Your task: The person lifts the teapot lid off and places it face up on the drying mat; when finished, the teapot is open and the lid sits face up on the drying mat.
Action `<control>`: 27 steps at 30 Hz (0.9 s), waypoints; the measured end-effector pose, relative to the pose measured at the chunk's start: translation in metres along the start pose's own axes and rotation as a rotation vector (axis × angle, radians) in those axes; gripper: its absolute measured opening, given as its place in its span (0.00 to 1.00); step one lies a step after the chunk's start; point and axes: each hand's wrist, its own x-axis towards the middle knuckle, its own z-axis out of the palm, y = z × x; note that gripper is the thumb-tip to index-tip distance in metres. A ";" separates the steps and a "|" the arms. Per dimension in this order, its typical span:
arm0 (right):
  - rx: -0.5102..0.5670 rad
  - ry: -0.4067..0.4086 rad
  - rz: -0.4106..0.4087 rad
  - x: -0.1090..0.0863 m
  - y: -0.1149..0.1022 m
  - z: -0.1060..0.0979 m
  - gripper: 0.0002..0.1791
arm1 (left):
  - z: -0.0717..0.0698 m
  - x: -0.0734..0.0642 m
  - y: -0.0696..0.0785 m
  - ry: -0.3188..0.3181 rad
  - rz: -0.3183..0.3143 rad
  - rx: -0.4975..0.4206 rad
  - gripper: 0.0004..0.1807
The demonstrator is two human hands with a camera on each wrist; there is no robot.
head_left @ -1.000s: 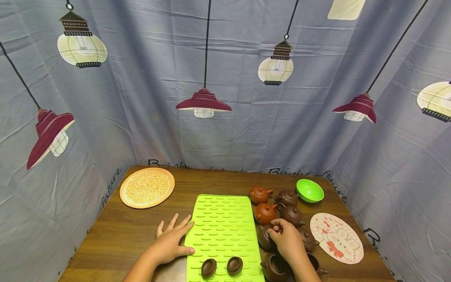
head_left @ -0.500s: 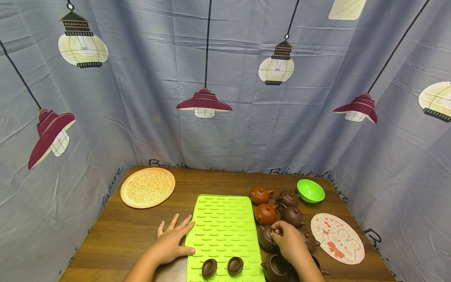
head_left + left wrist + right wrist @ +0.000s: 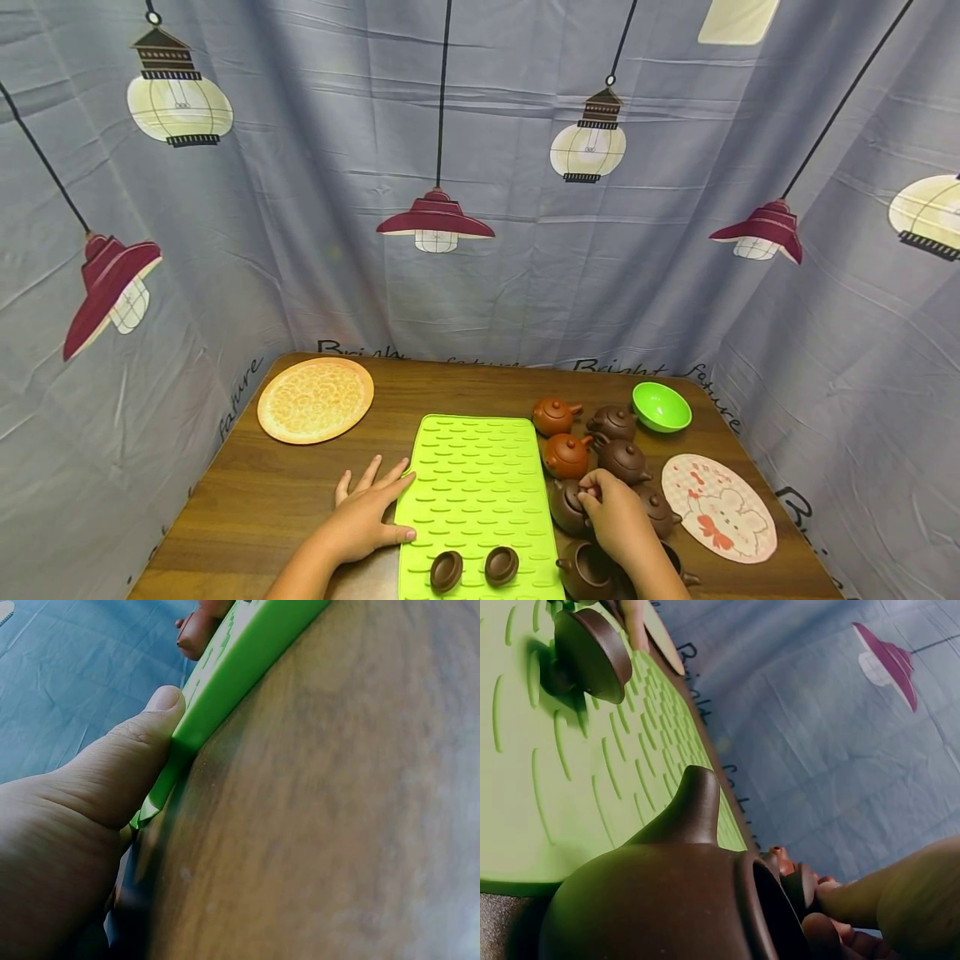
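Observation:
My left hand [image 3: 367, 517] lies with fingers spread at the left edge of a lime-green mat [image 3: 480, 475]. In the left wrist view its thumb touches the mat's raised edge. My right hand [image 3: 618, 512] pinches the lid [image 3: 801, 889] of a dark brown teapot [image 3: 564, 507] right of the mat. The fingers partly hide that lid, and I cannot tell if it sits fully on the pot. Nearer me stands a lidless brown teapot [image 3: 585, 571], its dark mouth showing. Two brown lids, a left one [image 3: 446, 572] and a right one [image 3: 501, 566], lie knob-down on the mat.
Two orange-brown teapots [image 3: 567, 455] and several dark ones [image 3: 622, 459] crowd the mat's right side. A green bowl [image 3: 662, 407] stands at the back right, with a round rabbit-print mat [image 3: 718, 508] before it. A pizza-like round mat [image 3: 316, 400] lies back left.
Both hands stay in nearly the same place. The right fingers on the teapot lid have shifted only slightly.

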 end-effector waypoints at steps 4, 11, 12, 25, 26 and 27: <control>-0.020 0.012 -0.011 0.000 0.000 -0.001 0.04 | -0.001 0.000 0.000 0.002 -0.001 0.000 0.53; 0.069 -0.018 0.021 -0.002 -0.006 0.000 0.05 | -0.003 0.000 0.002 -0.005 -0.005 -0.007 0.53; 0.091 -0.027 0.027 -0.003 -0.007 0.000 0.05 | -0.003 0.000 0.002 -0.006 -0.005 -0.007 0.53; 0.439 -0.178 0.065 -0.005 -0.023 0.013 0.08 | -0.002 0.001 0.001 -0.013 -0.012 -0.009 0.53; 0.499 -0.207 0.063 -0.005 -0.023 0.014 0.09 | -0.002 0.001 0.001 -0.012 -0.011 -0.006 0.53; 0.563 -0.239 0.060 -0.005 -0.024 0.015 0.10 | -0.002 0.001 0.001 -0.011 -0.011 -0.002 0.53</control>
